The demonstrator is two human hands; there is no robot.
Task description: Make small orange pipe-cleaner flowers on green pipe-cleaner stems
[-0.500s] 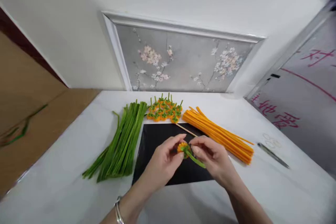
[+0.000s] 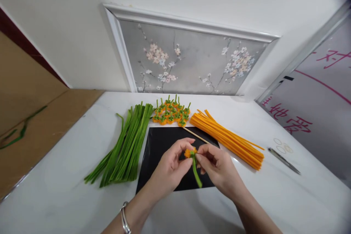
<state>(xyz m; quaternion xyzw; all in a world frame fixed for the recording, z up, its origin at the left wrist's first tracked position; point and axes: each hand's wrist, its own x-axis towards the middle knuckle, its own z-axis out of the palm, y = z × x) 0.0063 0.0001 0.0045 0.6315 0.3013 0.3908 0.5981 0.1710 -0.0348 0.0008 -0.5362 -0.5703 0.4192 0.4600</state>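
Over the mat (image 2: 161, 140), left hand (image 2: 170, 163) and right hand (image 2: 221, 164) pinch a partly hidden flower (image 2: 189, 152).

Setting: craft workspace, exact type of premises undetermined. Black mat (image 2: 161, 150) on white tabletop (image 2: 68, 153). Left of mat: green stems (image 2: 128, 146). Right of mat: orange stems (image 2: 227, 139). Behind mat: small orange-green pieces (image 2: 171, 112); farther back, floral wall panel (image 2: 194, 58). Far right of mat: board with red handwriting (image 2: 326, 87).

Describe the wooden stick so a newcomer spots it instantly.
On the white table, find the black mat. A thin stick lies slantwise over its far edge. It is single and pale tan, unlike the bundled bright orange stems to its right.
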